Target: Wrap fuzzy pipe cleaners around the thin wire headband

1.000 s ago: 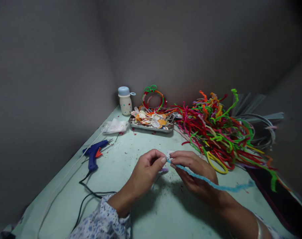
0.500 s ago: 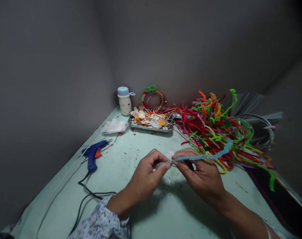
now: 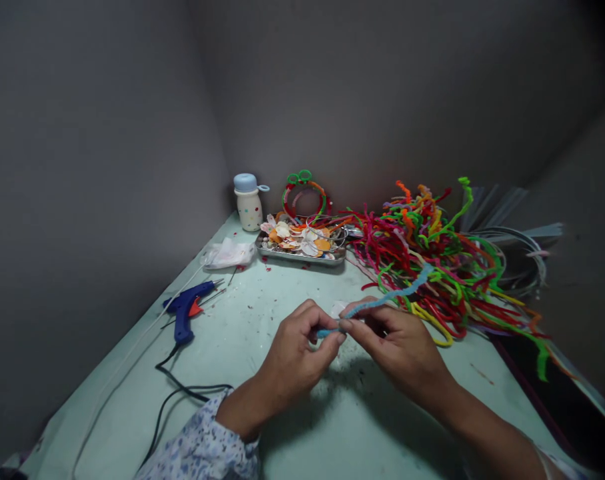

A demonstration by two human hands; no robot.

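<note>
A fuzzy blue pipe cleaner (image 3: 400, 292) runs between my two hands above the middle of the table. My left hand (image 3: 302, 343) pinches it near one end, thumb against the fingers, with a short blue piece showing inside the grip. Close beside it, fingertips almost touching, my right hand (image 3: 400, 340) is closed on the same pipe cleaner. Its long free part slants up and to the right over my right hand. A small whitish piece (image 3: 338, 308) shows just behind the fingertips; whether it is held I cannot tell.
A blue glue gun (image 3: 185, 313) with its cord lies at left. Behind stand a metal tray (image 3: 302, 256) of felt-like cutouts, a plastic packet (image 3: 230, 255), a bottle (image 3: 249, 207) and decorated hoops (image 3: 305, 193). A heap of coloured pipe cleaners (image 3: 422, 253) fills the right.
The pipe cleaner's free part has swung from drooping down right to pointing up right. My right hand's fingers have curled into a pinch, and a short blue piece now shows in my left grip.
</note>
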